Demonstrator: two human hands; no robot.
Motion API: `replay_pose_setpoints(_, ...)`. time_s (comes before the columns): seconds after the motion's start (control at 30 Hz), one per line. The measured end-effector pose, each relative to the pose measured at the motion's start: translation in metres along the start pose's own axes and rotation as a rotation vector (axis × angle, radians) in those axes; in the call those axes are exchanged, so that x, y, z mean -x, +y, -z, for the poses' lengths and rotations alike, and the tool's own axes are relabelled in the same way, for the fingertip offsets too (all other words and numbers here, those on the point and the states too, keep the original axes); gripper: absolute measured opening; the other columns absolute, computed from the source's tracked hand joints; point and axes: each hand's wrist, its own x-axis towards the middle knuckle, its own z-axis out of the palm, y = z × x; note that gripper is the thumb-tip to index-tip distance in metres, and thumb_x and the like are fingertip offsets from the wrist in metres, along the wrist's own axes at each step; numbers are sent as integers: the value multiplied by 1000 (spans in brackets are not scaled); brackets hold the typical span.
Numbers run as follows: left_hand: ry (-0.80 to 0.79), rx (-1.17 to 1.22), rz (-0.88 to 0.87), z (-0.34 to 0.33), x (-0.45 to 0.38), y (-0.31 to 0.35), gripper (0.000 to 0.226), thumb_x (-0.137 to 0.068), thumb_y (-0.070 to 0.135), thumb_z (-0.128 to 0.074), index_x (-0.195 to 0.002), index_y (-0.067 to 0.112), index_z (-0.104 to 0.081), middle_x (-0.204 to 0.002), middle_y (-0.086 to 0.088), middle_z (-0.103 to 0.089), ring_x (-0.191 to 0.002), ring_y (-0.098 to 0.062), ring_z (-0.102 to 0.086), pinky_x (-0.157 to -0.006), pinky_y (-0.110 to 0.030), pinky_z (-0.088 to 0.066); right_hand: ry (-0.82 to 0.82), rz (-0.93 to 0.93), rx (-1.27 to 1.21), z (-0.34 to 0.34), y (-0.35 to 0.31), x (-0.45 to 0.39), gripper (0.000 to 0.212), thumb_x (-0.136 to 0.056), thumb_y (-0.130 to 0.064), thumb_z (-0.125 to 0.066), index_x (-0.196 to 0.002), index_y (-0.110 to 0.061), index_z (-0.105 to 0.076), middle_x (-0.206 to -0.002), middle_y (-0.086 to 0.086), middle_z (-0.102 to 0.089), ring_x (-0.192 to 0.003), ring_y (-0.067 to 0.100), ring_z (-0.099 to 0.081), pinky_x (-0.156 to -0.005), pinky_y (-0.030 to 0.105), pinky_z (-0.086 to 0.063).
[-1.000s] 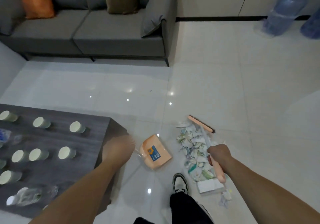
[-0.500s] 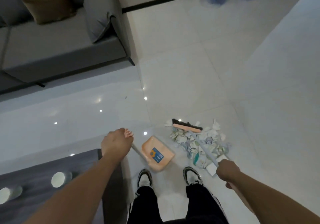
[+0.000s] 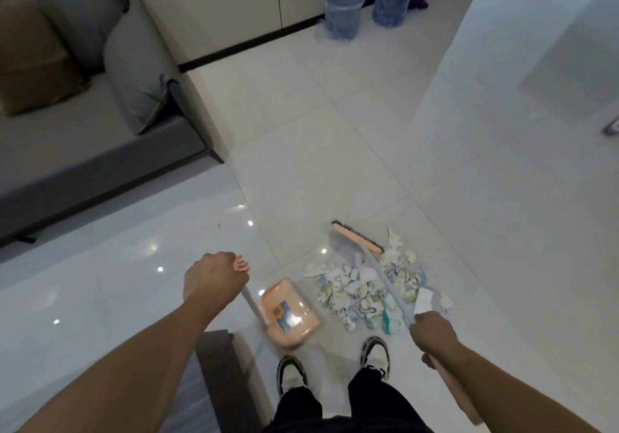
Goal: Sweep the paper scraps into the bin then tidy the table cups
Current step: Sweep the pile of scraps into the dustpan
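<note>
Left hand (image 3: pixel 214 282) fisted on dustpan (image 3: pixel 290 312) handle, right hand (image 3: pixel 432 334) clamped on broom (image 3: pixel 357 239); paper scraps (image 3: pixel 365 290) piled right of pan. Risk: pan mouth misaligned, scraps scatter past

paper scraps (image 3: pixel 368 293): loose heap of torn, crumpled pieces, mostly white with pale green, lilac and teal bits, on the glossy white floor at centre right, near the feet. broom (image 3: pixel 357 238): peach head with dark bristles, at the heap's far left edge, pale shaft slanting across it. dustpan (image 3: pixel 290 312): peach, blue label, tilted, just left of the heap.
</note>
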Motion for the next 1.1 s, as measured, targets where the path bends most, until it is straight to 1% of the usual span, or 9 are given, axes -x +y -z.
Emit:
replay_pose_setpoints(0.07, 13, -31, -18, 1, -3, 0, 18, -69, 41, -55, -69, 23, -57, -68, 3, -58, -65, -20, -57, -61, -28, -48, 32, -27, -88, 9, -2, -3, 14, -87, -2, -46, -85, -2, -59, -75, 18, -59, -30, 24, -55, -34, 22, -42)
replay_pose_setpoints(0.17, 23, -79, -53, -3, -8, 9, 19, -71, 42, -52, -69, 24, -56, -67, 3, -58, -63, -21, -56, -60, -28, -47, 59, -81, -191, 20, 1, -8, 10, -89, -2, -48, -83, -4, -55, -79, 21, -59, -37, 28, -56, -37, 23, -44)
replay_pose_setpoints(0.27, -1, -123, -115, -15, -13, 25, 18, -73, 41, -50, -70, 25, -57, -68, 2, -57, -65, -23, -56, -57, -27, -43, 73, -128, -273, 25, 12, -15, 10, -89, 1, -48, -81, 0, -54, -73, 22, -58, -37, 29, -56, -37, 24, -44)
replay_pose_setpoints(0.4, -17, -170, -177, -21, -27, 45, 19, -76, 42, -49, -71, 27, -58, -66, 3, -57, -65, -22, -56, -58, -27, -44, 63, -234, -471, 31, 37, -28, 8, -87, 6, -48, -85, 8, -56, -73, 22, -58, -46, 30, -56, -48, 30, -45)
replay_pose_setpoints(0.57, -9, -191, -267, -15, -45, 67, 20, -77, 45, -54, -72, 28, -60, -66, 4, -57, -66, -20, -56, -58, -27, -44, 58, -297, -603, 36, 63, -36, 10, -86, 4, -48, -79, 6, -56, -69, 21, -54, -43, 28, -54, -45, 27, -43)
replay_pose_setpoints(0.7, 10, -295, -401, -20, -46, 99, 24, -82, 47, -53, -76, 26, -61, -65, 4, -56, -65, -20, -54, -55, -27, -38, 52, -354, -634, 41, 80, -42, 12, -87, 5, -47, -79, 7, -56, -63, 19, -52, -41, 26, -52, -43, 25, -42)
replay_pose_setpoints(0.87, 13, -344, -467, -20, -47, 128, 24, -85, 46, -52, -76, 25, -62, -61, 6, -53, -63, -18, -53, -51, -26, -33, 43, -379, -644, 47, 94, -54, 9, -84, 6, -49, -82, 8, -57, -66, 21, -55, -40, 27, -53, -45, 27, -44)
replay_pose_setpoints(1.0, 0, -340, -486, -23, -43, 144, 25, -85, 46, -53, -78, 25, -64, -64, 4, -57, -63, -19, -55, -52, -25, -36, 29, -352, -644, 52, 94, -63, 11, -84, 8, -49, -85, 7, -60, -73, 23, -57, -45, 29, -54, -49, 31, -46)
replay_pose_setpoints(1.1, 7, -356, -501, -24, -41, 152, 28, -85, 45, -53, -76, 22, -64, -60, 4, -55, -60, -19, -53, -51, -25, -37, 9, -319, -587, 55, 91, -68, 16, -85, 6, -47, -91, 5, -62, -77, 22, -58, -46, 29, -55, -48, 29, -47)
